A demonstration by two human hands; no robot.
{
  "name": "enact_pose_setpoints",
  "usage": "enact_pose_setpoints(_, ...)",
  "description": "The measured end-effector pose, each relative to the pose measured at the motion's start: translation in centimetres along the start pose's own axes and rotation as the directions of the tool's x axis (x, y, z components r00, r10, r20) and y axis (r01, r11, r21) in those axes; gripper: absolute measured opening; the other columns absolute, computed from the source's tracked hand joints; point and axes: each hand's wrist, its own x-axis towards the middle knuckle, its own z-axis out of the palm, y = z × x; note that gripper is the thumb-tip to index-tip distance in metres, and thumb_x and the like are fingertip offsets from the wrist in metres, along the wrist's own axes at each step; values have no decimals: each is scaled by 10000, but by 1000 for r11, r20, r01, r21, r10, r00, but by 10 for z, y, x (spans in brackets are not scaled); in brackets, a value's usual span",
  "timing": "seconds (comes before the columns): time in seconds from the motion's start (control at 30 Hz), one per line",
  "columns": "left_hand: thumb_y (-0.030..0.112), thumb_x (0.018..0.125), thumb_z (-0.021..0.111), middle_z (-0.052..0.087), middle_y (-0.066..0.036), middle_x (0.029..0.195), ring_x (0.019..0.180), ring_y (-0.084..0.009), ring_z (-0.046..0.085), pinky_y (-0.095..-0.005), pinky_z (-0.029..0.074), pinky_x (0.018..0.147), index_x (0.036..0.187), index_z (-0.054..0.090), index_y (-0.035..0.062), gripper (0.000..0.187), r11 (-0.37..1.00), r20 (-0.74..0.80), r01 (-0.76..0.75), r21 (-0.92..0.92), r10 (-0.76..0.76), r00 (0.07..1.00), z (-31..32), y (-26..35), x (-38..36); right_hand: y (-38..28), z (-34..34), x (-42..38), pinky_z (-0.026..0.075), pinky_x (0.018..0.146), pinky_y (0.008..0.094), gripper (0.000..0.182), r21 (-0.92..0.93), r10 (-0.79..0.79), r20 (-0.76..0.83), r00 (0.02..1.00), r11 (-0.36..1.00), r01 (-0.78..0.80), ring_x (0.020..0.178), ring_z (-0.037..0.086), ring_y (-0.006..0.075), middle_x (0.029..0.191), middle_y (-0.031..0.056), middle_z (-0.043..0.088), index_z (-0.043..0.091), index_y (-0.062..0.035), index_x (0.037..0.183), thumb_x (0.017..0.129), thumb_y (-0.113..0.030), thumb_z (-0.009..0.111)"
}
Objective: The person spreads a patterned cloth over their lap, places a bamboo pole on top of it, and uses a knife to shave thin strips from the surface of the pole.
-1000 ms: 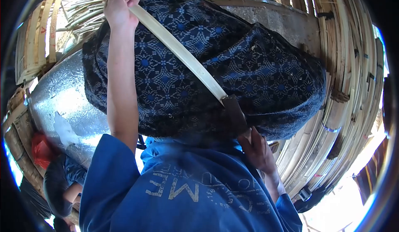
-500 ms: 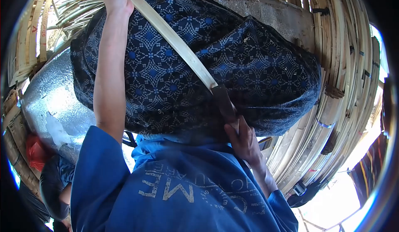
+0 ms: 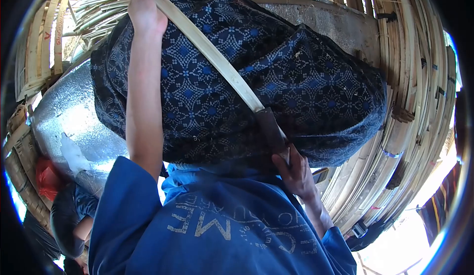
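Observation:
A long pale bamboo strip (image 3: pixel 215 58) runs diagonally over the dark blue patterned cloth (image 3: pixel 197 85) that covers my lap. At the top left, my left hand (image 3: pixel 149 8) is closed round the upper part of the strip. My right hand (image 3: pixel 295 170), near my waist, holds the handle of a knife with a broad dark blade (image 3: pixel 271 129). The blade lies against the strip's lower end. Part of the handle is hidden by my fingers.
Stacked bamboo slats (image 3: pixel 405 77) curve along the right side. A shiny silver sheet (image 3: pixel 74 112) lies at the left. Behind it, at the lower left, a person in dark clothes (image 3: pixel 69 216) sits near a red bag (image 3: pixel 47 179). Thin strips (image 3: pixel 101 16) lie at the top left.
The whole view has shifted slightly, so everything appears a little to the right and lower. Both hands keep their hold, and the blade stays against the strip.

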Motion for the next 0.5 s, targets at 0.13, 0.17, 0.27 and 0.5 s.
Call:
enact_pose_setpoints(0.13, 241, 1072, 306, 403, -20, 804, 759, -149, 408, -312, 402, 715, 1082, 470, 19, 275, 995, -226, 70, 68, -53, 973, 49, 1, -70, -13, -16, 12, 537, 629, 520, 483, 222, 162, 72, 984, 959, -174, 787, 650, 509, 1013, 341, 631, 454, 91, 1279, 890, -87, 679)
enact_pose_setpoints(0.17, 252, 1071, 310, 417, -22, 810, 749, -152, 420, -321, 404, 707, 1088, 470, 29, 275, 990, -203, 123, 65, -108, 973, 56, -3, -88, -16, -20, 15, 539, 644, 516, 475, 311, 282, 153, 947, 896, -317, 811, 650, 511, 998, 343, 633, 464, 87, 1270, 894, -111, 677)
enact_pose_setpoints(0.27, 304, 1064, 358, 405, -4, 771, 661, -124, 402, -297, 377, 631, 1094, 468, 138, 202, 975, -86, 216, 53, -211, 974, 51, -27, -131, -17, -27, 18, 544, 662, 505, 482, 387, 415, 271, 868, 779, -493, 857, 649, 504, 973, 342, 639, 469, 88, 1264, 904, -161, 671)
enact_pose_setpoints(0.5, 317, 1063, 383, 362, 18, 729, 594, -88, 349, -249, 332, 542, 1048, 441, 146, 182, 979, -136, 161, 125, -144, 980, 48, -39, -130, -32, -13, 51, 528, 622, 525, 437, 141, 404, 131, 905, 896, -421, 809, 637, 498, 908, 313, 645, 499, 74, 1201, 918, -224, 651)
